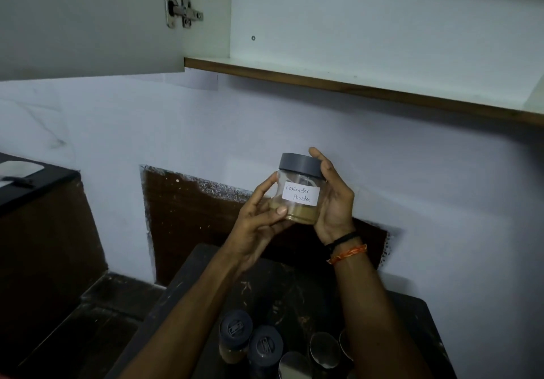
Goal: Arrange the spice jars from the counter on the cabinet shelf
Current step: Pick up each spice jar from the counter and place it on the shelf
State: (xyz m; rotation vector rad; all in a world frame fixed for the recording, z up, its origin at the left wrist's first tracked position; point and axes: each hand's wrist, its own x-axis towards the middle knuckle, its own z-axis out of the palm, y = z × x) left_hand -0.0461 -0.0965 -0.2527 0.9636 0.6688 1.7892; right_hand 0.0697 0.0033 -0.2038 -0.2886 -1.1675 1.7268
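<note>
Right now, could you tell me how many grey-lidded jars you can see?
3: one jar held in both hands below the shelf, two on the counter below. Others may be hidden.

Upright grey-lidded coriander jar (298, 191) (midair, below shelf (353, 85))

1 clear jar (298, 193) w/ grey lid, labelled "Coriander Powder", held in 2 hands: left (259, 225), right (334, 202). 2 dark-lidded jars on counter (235, 327) (265, 346). Approx 3 shiny-lidded jars (323, 349), partly hidden. 1 cabinet shelf (353, 84). 1 door hinge (182, 9).
</note>
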